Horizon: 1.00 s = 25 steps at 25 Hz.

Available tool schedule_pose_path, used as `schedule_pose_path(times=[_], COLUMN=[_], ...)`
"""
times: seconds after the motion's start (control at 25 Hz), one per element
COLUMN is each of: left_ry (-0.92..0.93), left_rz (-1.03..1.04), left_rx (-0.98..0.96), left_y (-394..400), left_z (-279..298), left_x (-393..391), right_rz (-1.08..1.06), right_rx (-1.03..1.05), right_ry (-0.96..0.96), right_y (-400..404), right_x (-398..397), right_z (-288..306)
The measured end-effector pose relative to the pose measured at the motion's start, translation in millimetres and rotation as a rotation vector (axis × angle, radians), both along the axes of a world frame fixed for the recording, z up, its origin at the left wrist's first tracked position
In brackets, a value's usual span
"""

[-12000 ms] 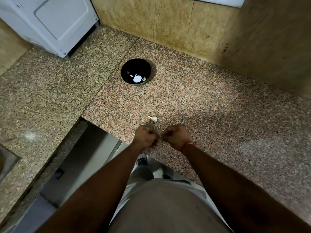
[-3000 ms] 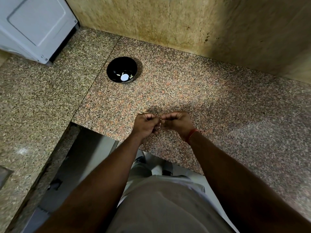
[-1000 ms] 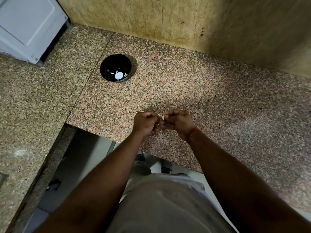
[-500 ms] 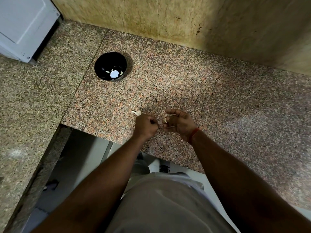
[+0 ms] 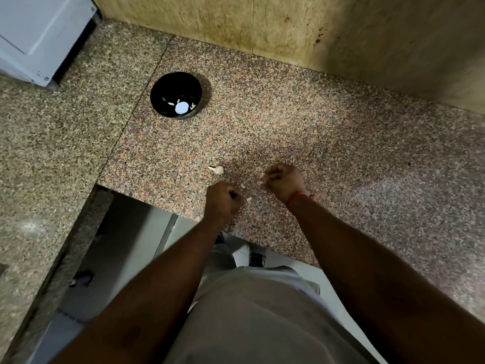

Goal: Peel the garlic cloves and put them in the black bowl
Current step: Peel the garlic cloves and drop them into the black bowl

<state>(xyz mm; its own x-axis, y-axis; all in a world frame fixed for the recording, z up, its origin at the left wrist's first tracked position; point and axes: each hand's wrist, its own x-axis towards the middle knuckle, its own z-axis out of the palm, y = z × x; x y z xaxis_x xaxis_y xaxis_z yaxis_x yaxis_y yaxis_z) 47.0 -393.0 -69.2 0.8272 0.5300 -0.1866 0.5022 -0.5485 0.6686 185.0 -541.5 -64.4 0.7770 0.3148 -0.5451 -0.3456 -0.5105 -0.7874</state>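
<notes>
Hands parted, garlic clove (image 5: 217, 169) beyond left fingers (image 5: 233, 193)

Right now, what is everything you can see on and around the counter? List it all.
black bowl: one, black, back left of the counter, a few pale cloves inside
garlic clove: one, whitish, unpeeled, lying loose ahead of the left hand
peel scraps: a few, pale, on the counter between the hands
counter: one, speckled pink-brown granite
wall: tan, stained, behind the counter
appliance: one, white, far left corner
left hand: fingers curled, contents hidden
right hand: fingers curled, red thread at the wrist, contents hidden
</notes>
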Motion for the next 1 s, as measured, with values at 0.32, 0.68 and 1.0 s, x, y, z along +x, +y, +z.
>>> schedule_pose_path(times=[0.32, 0.68, 1.0], left_ry=[-0.039, 0.05, 0.051], left_rz=[0.094, 0.091, 0.022], left_rx=[-0.017, 0.097, 0.096], left_y=[7.6, 20.2, 20.1], left_z=[-1.5, -11.3, -20.5], left_x=[-21.3, -20.5, -8.9], right_rz=[0.134, 0.681, 0.754], right_rx=[-0.017, -0.265, -0.444], right_ry=[-0.256, -0.463, -0.599], right_y=[4.3, 9.4, 25.2], right_x=[-17.6, -39.7, -49.4], right_z=[-1.4, 0.3, -11.7])
